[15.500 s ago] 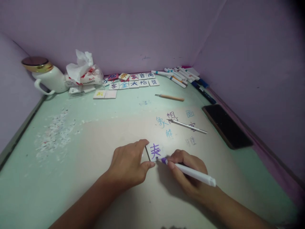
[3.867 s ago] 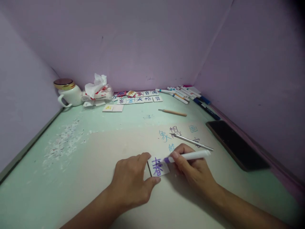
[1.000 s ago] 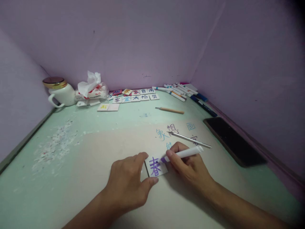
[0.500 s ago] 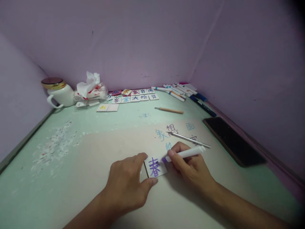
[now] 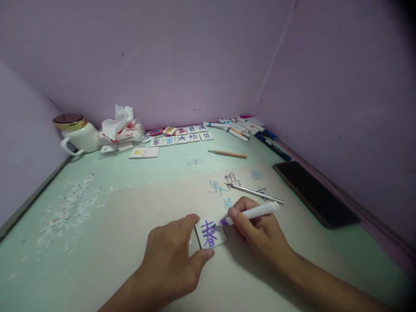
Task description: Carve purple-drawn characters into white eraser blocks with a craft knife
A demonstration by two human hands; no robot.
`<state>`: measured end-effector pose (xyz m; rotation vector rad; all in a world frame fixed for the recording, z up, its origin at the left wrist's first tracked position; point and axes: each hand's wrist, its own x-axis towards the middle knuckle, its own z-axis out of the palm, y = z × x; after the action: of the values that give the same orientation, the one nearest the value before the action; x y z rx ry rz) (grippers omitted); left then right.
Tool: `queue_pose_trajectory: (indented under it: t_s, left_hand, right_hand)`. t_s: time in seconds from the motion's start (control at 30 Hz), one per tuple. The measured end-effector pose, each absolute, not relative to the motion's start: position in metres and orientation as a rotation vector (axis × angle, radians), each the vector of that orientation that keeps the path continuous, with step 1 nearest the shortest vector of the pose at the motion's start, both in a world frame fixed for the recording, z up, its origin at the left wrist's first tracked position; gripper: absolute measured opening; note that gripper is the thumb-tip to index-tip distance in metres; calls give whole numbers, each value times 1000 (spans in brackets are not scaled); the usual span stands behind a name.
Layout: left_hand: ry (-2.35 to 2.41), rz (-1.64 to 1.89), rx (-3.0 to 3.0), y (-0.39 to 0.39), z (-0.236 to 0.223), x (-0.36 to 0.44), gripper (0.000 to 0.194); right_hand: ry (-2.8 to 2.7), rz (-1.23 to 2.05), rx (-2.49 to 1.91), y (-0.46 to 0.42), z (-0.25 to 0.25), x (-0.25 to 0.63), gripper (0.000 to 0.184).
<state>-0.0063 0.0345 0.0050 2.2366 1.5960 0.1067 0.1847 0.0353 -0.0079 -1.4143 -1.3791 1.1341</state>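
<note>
A small white square tile [image 5: 219, 233] bearing the purple character 春 lies on the pale mat [image 5: 139, 208]. My left hand [image 5: 173, 255] is closed on it, with thumb and forefinger gripping its edges from the left. In my right hand [image 5: 260, 232] is a white marker [image 5: 260, 211] with a purple end, pinched between thumb and fingers. Its tip is at the upper right of the character; whether it touches the tile I cannot tell. Just beyond my right hand, a silver craft knife [image 5: 256, 193] rests across characters written on the mat.
A phone [image 5: 315, 190] lies at the right, with several markers [image 5: 237, 128] behind it. A wooden-handled carving tool [image 5: 229, 154] lies ahead. Lettered tiles [image 5: 182, 139], a tissue pack [image 5: 121, 132] and a lidded mug [image 5: 81, 136] line the back. White shavings [image 5: 66, 208] are scattered left.
Over the earlier frames, the tile's purple character has grown from its upper strokes into 春, and its strokes look thicker. Lately the marker has moved only slightly; the whole view has shifted a little.
</note>
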Motion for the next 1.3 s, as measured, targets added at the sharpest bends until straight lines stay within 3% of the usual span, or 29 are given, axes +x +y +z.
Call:
queue_pose_trajectory:
  t_s: [1.3]
  left_hand:
    - [1602, 102, 2260, 34, 6, -6, 42]
  right_hand:
    - [-1539, 1200, -1322, 31, -9, 185, 26]
